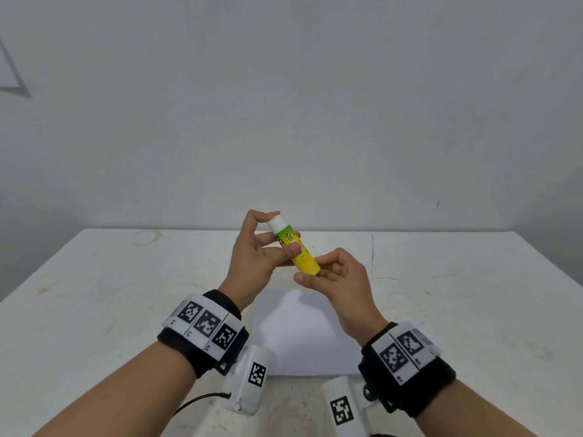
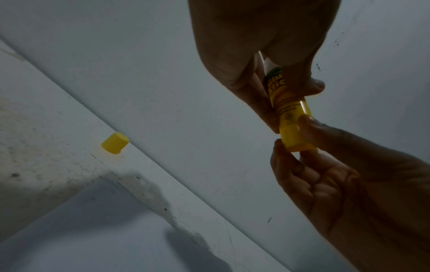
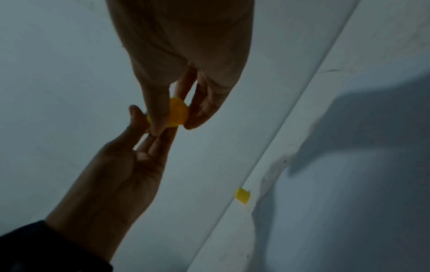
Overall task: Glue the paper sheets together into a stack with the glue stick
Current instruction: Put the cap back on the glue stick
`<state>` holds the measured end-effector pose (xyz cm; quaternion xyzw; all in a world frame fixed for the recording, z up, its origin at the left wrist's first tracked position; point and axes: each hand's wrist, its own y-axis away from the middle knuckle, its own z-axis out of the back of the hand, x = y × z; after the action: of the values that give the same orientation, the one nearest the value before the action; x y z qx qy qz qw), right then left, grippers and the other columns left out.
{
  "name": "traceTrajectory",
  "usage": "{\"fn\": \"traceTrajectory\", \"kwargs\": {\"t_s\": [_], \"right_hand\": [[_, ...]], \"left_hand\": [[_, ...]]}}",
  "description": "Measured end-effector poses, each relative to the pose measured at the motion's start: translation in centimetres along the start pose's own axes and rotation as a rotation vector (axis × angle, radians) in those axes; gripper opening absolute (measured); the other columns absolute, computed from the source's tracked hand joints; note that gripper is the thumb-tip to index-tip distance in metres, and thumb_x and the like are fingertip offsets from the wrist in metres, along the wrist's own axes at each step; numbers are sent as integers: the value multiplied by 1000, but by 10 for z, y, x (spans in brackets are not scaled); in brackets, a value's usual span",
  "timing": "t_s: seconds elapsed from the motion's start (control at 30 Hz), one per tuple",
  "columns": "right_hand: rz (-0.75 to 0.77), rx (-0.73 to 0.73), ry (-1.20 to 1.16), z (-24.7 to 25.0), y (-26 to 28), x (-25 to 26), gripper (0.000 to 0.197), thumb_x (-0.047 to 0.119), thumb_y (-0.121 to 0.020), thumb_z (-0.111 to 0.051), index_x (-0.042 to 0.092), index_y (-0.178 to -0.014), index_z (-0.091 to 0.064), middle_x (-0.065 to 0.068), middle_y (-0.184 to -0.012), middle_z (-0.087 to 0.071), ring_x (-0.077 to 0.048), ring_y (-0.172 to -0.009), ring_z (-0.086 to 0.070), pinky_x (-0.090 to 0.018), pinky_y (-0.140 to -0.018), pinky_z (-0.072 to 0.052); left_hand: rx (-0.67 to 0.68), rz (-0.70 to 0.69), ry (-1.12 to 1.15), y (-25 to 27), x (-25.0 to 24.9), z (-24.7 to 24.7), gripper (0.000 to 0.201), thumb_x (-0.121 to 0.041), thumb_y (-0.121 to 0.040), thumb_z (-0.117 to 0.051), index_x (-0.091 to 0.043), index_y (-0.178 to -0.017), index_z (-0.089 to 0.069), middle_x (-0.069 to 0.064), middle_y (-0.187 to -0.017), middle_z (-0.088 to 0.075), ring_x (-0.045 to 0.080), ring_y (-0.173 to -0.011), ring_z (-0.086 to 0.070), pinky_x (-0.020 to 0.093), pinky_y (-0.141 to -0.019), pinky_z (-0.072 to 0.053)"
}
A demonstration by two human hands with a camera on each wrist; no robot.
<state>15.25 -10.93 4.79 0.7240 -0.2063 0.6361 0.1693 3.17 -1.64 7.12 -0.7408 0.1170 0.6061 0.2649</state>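
Scuffed white table (image 1: 126, 294); both hands pinch cylindrical plastic glue stick (image 1: 296, 247), left hand (image 1: 252, 257) mid-barrel, right hand (image 1: 340, 285) base.

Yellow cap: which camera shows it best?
Left wrist: the yellow cap lies large and unobstructed on the table by the wall. Right wrist shows it smaller and dimmer. The head view does not show it.

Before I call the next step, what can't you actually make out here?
- Sheet count: in the head view the paper reads as one white patch, its edges too faint to count.
- Cap: absent from the head view, probably behind the hands.
- Glue tip: covered by the left hand fingers in every view.
- Glue stick base: the right hand fingers cover it.
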Motion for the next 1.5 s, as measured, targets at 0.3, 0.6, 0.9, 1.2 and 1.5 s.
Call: {"fn": "traceTrajectory", "kwargs": {"t_s": [0.3,0.6,0.9,1.2,1.5], "right_hand": [[-109,38,-299,-4,-8,4,15,-5,-77,-71,-1,-87,-61,-15,-78,-71,-26,-70,-69,-27,-70,-58],[363,68,286,-13,-34,17,30,16,-65,-87,16,-79,-61,2,-72,-64,-15,-66,-60,-27,-67,-52],[242,708,1559,-47,-138,-16,53,27,-92,-60,18,-140,-39,-7,-134,-50,-24,-122,-47,-36,-100,-40],[58,858,1626,-117,-178,-75,56,21,-96,-50,12,-148,-28,-11,-154,-27,-31,-139,-32,-42,-107,-36],[31,496,620,-36,-172,7,14,0,-87,-65,7,-97,-57,-10,-82,-63,-9,-48,-62,-21,-54,-53]], "left_hand": [[-67,-15,41,-5,1,3,40,4,-79,-69,-21,-99,-45,16,-91,-71,28,-75,-69,37,-67,-59],[-136,-11,63,-22,-1,16,47,1,-79,-69,-24,-111,-46,12,-97,-70,20,-77,-69,33,-69,-58],[-331,61,-149,-45,15,64,9,-21,-86,-69,-22,-93,-64,-5,-75,-67,-2,-64,-58,15,-56,-43],[-282,136,-331,-45,28,85,15,-32,-94,-57,-28,-108,-64,-7,-85,-65,8,-65,-53,23,-60,-42],[-58,103,-430,-52,20,75,18,-28,-95,-57,-25,-111,-65,-8,-84,-64,-3,-62,-53,11,-56,-41]]}}
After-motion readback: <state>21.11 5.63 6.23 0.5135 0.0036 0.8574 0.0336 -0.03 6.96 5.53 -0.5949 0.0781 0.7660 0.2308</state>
